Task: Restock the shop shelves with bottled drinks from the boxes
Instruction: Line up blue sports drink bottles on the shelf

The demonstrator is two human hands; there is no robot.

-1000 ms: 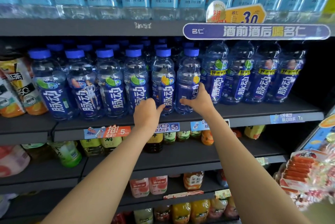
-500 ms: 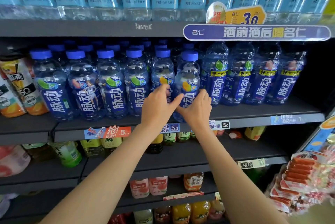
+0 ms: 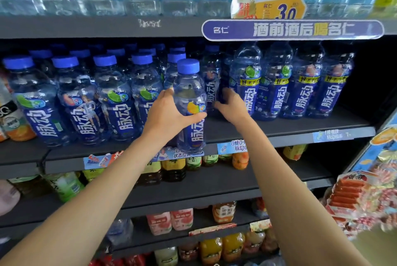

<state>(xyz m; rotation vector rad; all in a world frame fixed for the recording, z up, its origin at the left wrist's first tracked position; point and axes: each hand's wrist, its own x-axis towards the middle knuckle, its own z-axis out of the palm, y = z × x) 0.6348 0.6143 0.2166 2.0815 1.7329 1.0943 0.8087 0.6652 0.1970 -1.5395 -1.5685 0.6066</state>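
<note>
One blue-capped bottle (image 3: 190,104) is lifted at the front edge of the middle shelf (image 3: 279,126), a little left of the frame's centre, its base hanging in front of the shelf lip and the price tags. The left hand (image 3: 169,113) grips it from the 9 o'clock side, fingers round the upper body and thumb curled under the orange-fruit patch on the label. The right hand (image 3: 233,106), at about 3 o'clock from that bottle, reaches onto the shelf and curls its fingers round a second bottle (image 3: 211,87) standing behind; how firmly it holds cannot be told, since the fingertips are hidden.

Judging by the clear liquid up to the shoulder, the held bottle is full, so it should feel fairly heavy for one hand and swing at the base if held high. The thin plastic wall will likely give under a squeeze, and the glossy label may be slippery. The waist where the label starts looks the best place to take hold: the body narrows there and the weight sits evenly above and below. The cap is stiff but too small for carrying.

To the 9 o'clock side stands a row of like bottles (image 3: 116,102); at 3 o'clock taller bottles (image 3: 277,85) of the same brand crowd close, so a knock could topple neighbours.
</note>
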